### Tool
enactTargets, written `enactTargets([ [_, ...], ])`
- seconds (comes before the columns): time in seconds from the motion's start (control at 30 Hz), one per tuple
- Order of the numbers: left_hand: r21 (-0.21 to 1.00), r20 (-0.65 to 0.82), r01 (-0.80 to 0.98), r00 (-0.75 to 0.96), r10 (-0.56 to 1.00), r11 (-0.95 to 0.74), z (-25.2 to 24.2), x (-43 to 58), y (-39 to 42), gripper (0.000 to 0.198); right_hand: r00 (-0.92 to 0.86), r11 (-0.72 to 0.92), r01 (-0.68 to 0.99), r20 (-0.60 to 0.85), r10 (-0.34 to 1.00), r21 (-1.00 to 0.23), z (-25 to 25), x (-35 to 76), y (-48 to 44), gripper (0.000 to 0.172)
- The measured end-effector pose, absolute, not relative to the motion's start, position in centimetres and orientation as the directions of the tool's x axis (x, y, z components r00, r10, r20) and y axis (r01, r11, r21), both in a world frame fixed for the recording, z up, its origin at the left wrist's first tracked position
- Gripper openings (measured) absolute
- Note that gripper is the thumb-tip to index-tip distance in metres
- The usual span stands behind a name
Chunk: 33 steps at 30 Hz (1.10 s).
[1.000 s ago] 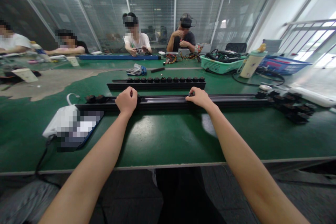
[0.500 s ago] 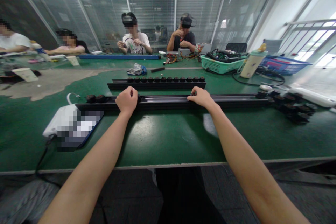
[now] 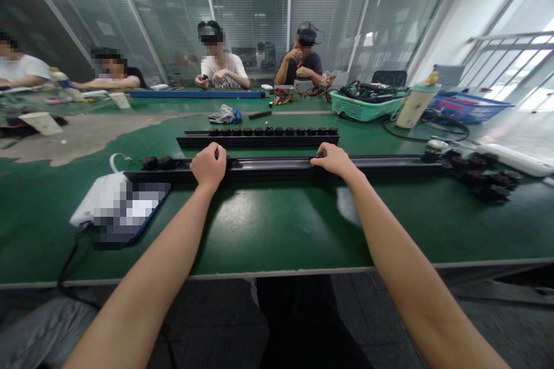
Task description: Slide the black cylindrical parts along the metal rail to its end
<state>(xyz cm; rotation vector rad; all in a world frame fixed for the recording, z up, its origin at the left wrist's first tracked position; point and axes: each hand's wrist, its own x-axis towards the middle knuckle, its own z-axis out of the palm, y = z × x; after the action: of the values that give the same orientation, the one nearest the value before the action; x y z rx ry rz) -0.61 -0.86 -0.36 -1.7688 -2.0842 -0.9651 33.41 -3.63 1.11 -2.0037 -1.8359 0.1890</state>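
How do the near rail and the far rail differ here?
Length: the near rail looks much longer than the far rail. Load: the far rail carries a close row of black parts, while the near rail shows a bare stretch between the left hand and right hand. Contact: both hands are at the near rail; neither touches the far rail. Both rails are dark and lie crosswise on the table.
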Motion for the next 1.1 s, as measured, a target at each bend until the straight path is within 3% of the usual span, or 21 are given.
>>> enactTargets([
  [1.1, 0.320, 0.578, 0.946, -0.240, 0.780, 0.054, -0.29, -0.60, -0.93, 0.033, 0.148, -0.073, 0.914, 0.161, 0.976, -0.399, 1.38, 33.96, -3.72, 0.024],
])
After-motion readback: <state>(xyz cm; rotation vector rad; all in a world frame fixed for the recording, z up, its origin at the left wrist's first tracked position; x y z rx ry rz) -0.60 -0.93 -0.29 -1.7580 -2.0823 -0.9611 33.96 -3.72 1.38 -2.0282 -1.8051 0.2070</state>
